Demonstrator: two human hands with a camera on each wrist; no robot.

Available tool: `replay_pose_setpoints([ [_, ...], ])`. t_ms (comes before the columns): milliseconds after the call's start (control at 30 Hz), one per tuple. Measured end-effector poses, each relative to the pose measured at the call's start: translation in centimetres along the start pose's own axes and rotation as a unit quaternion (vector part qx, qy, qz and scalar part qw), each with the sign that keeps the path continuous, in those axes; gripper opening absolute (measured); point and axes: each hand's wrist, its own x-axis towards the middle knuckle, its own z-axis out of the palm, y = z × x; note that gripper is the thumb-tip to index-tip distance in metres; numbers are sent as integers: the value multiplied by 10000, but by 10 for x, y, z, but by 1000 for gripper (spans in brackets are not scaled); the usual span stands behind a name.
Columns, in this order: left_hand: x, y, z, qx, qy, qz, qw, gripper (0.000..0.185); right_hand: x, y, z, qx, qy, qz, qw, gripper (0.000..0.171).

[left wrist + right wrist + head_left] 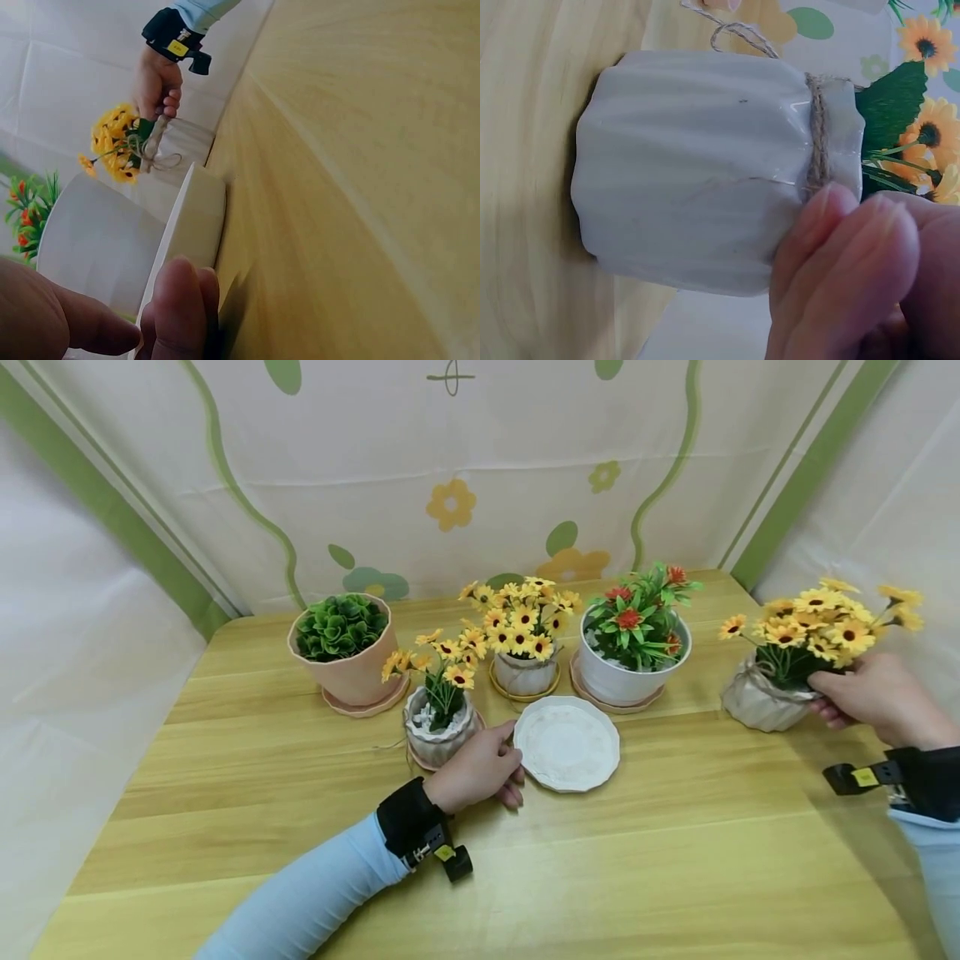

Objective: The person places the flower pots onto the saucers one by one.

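A white scalloped saucer [567, 745] lies flat at the middle of the table, and my left hand [480, 768] pinches its left edge between thumb and fingers. The left wrist view shows the saucer's side wall [196, 214] low over the wood. At the far right, my right hand [881, 697] grips the rim of a white ribbed pot [765, 697] of yellow daisy-like flowers [817, 618]. Twine [820, 135] is tied round the pot's neck. In the right wrist view the fingers [847, 262] press the outside of the rim; the thumb is mostly hidden.
Left of the saucer stands a smaller pot of yellow flowers [442, 735]. Behind are a pink pot [348, 672] with a green plant, a twine-tied yellow flower pot [525, 677] on a yellow saucer, and a white pot [633, 681] with red flowers. A patterned curtain [510, 435] hangs behind.
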Motion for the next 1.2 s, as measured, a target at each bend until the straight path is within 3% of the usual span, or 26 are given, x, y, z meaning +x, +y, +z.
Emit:
replay_pose_setpoints([
  [333, 0, -2, -1, -46, -14, -18, 10000, 54, -12, -11, -4, -292, -156, -101, 9994, 42],
  [833, 0, 0, -1, -41, -59, -17, 10000, 55, -56, -45, 5, -615, -42, -452, 9971, 31],
  [1200, -1, 2, -1, -46, -93, 9, 9999, 55, -80, -68, 20, -561, -825, -264, 9947, 33],
])
